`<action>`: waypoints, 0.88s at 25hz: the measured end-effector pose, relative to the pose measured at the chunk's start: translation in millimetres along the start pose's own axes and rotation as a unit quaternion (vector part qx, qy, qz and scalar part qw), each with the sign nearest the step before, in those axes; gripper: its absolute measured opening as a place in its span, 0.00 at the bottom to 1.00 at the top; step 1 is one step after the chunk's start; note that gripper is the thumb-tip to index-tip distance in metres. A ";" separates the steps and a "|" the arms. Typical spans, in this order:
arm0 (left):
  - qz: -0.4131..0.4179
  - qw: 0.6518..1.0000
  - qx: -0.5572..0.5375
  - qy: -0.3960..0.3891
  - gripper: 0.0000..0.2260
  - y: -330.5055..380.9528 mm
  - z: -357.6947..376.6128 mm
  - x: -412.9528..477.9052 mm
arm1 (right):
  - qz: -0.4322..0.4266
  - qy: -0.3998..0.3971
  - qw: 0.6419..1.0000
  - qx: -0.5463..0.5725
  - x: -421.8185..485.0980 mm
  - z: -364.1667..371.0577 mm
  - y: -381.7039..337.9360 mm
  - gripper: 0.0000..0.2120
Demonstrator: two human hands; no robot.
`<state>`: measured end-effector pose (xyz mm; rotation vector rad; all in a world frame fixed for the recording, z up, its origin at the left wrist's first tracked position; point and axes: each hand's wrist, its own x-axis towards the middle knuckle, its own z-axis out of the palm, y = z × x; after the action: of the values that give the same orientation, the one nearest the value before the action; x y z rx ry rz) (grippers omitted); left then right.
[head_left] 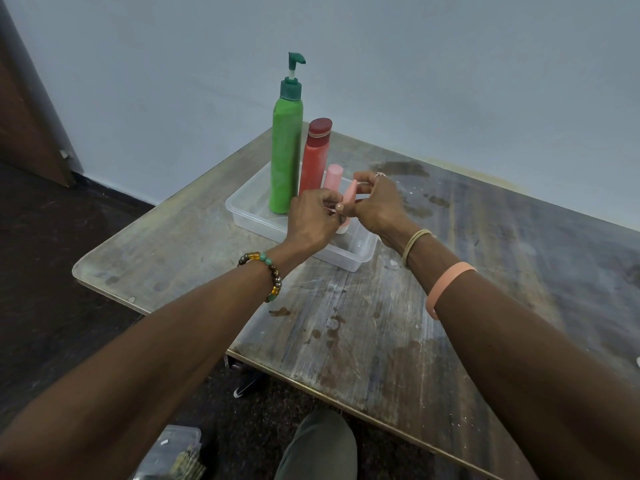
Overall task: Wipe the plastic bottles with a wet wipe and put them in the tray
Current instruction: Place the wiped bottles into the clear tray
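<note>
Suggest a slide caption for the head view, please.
Left hand and right hand hold a pink tube over the clear tray.

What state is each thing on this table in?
Clear rectangular plastic tray: resting on table.
Tall green plastic pump bottle: upright in tray.
Red plastic bottle, dark-red cap: upright in tray.
Short pink plastic bottle: upright in tray.
Slim pink plastic tube: tilted, held by left hand and right hand.

Worn wooden table [381, 323] — pale wall [450, 64]

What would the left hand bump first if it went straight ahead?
The left hand would probably meet the red bottle in the tray, past the pink tube it holds; depth is unclear.
</note>
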<state>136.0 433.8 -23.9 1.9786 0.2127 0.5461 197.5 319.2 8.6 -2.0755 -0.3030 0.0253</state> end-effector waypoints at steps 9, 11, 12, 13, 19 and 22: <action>-0.012 1.000 0.012 0.025 0.16 11.3 -11.4 -2.6 | -0.005 0.034 0.999 -0.009 -11.1 -21.8 -7.8 0.41; 0.014 0.997 -0.004 0.075 0.14 23.5 -22.1 -6.8 | -0.020 0.052 0.998 0.001 -18.8 -35.6 -13.3 0.42; 0.033 0.994 -0.018 0.101 0.12 30.8 -27.8 -9.3 | -0.031 0.062 0.998 0.008 -23.7 -44.5 -16.2 0.42; 0.049 0.991 -0.030 0.121 0.11 38.7 -32.4 -11.3 | -0.041 0.074 0.996 0.014 -29.3 -54.4 -19.4 0.41; 0.103 0.991 -0.061 0.060 0.11 107.4 0.1 -39.3 | -0.088 0.158 0.983 -0.032 -78.5 -130.5 -30.5 0.34; 0.111 0.992 -0.022 -0.051 0.19 147.3 56.6 -61.1 | -0.099 0.206 0.971 -0.075 -114.6 -180.6 -22.6 0.32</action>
<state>95.5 297.7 68.3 1.9934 -0.0839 0.5846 107.7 150.1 106.5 -2.1285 -0.2590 -0.5565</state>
